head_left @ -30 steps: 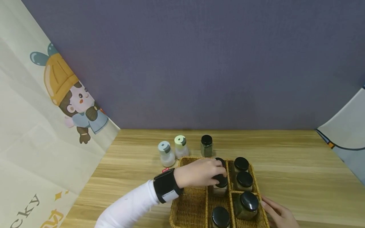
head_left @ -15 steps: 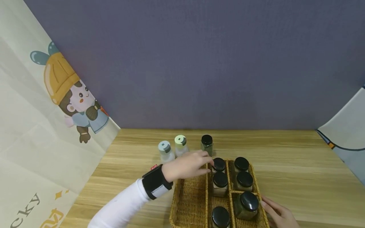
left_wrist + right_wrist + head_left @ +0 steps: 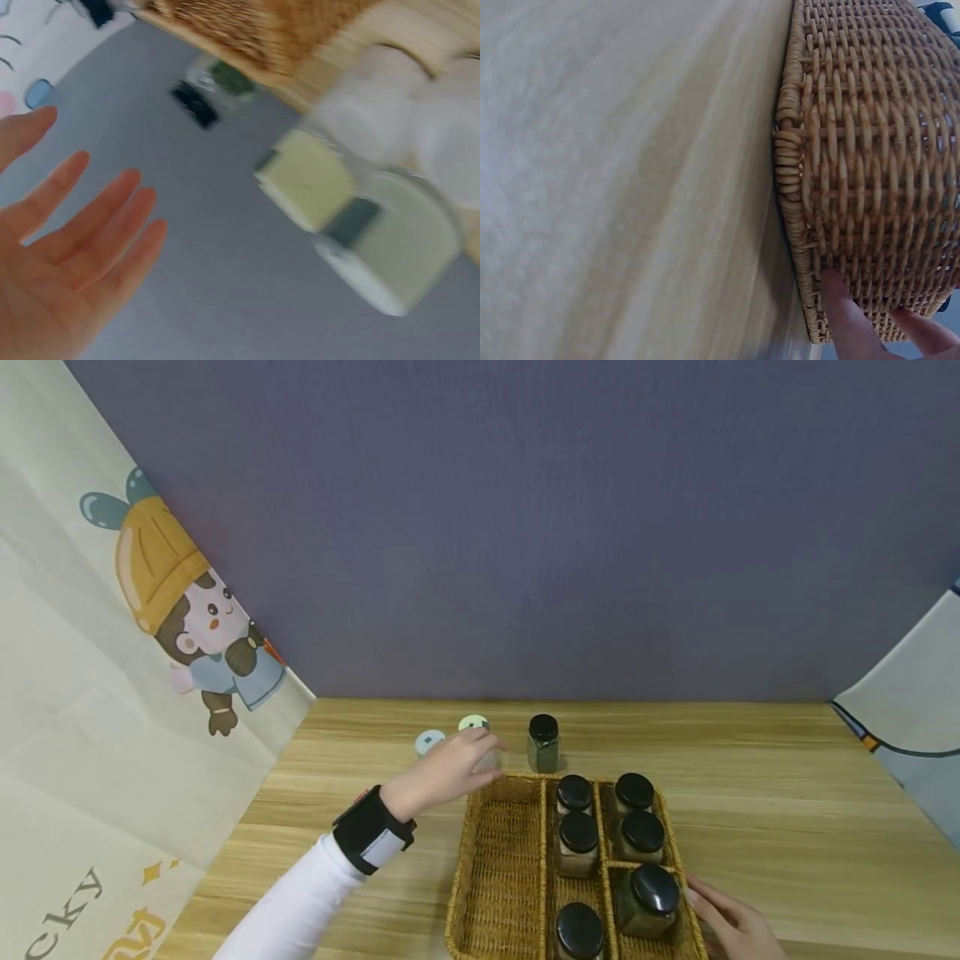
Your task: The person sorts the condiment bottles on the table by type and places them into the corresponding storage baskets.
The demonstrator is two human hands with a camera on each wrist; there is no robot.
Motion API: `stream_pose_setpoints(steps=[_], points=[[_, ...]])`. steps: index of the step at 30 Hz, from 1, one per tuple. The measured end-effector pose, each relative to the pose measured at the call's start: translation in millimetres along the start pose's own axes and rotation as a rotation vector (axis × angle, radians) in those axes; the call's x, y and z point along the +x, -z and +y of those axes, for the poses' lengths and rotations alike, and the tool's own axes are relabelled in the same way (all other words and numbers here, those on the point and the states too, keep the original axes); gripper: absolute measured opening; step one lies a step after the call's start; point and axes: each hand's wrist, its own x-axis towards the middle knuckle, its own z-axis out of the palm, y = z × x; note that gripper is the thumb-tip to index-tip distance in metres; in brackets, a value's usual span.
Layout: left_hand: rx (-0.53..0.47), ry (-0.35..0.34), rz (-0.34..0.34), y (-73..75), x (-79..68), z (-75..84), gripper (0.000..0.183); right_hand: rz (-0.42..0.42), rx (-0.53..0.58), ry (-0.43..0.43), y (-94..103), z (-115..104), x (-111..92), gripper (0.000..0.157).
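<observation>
My left hand [image 3: 442,774] is over the wooden table with nothing in it, just left of the wicker basket [image 3: 501,893]. Its fingers look straight and spread in the left wrist view. Two small shakers stand by it: one has a pale blue-white lid [image 3: 430,742], the other a yellow-green lid [image 3: 473,722]. The hand partly covers both in the head view; whether it touches either cannot be told. My right hand [image 3: 738,927] rests at the basket's right side, and its fingers [image 3: 847,319] touch the outer woven wall.
Several black-lidded jars sit in the basket's middle and right compartments, among them a large jar [image 3: 649,900]. A black-lidded jar with green contents [image 3: 543,745] stands behind the basket. A dark blue-grey panel [image 3: 570,568] rises at the table's back edge.
My left hand has let go of a black-lidded jar in the basket's middle compartment and moved left to the shakers. My right hand stays against the basket.
</observation>
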Motion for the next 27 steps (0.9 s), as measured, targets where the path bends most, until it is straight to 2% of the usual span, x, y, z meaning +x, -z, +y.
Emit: stream_pose_setpoints(steps=[5, 13, 18, 24, 27], points=[[0.004, 0.106, 0.031, -4.6, -6.5, -17.2, 0.034, -0.007, 0.020, -0.001, -0.6, 0.5, 0.5, 0.073], [0.055, 0.158, 0.138, -12.8, -17.8, -38.8, 0.037, -0.010, 0.011, -0.008, -0.3, 0.0, 0.7, 0.074], [0.055, 0.238, 0.120, -15.9, -23.1, -47.8, 0.038, -0.008, 0.019, -0.002, -0.6, -0.1, 0.4, 0.073], [0.061, 0.293, 0.131, -21.1, -28.3, -57.2, 0.039, 0.000, 0.060, 0.003, -2.2, -0.3, -1.1, 0.071], [0.041, 0.329, 0.111, -23.5, -29.2, -61.5, 0.040, -0.002, 0.061, -0.004, -1.9, 0.1, -0.5, 0.072]])
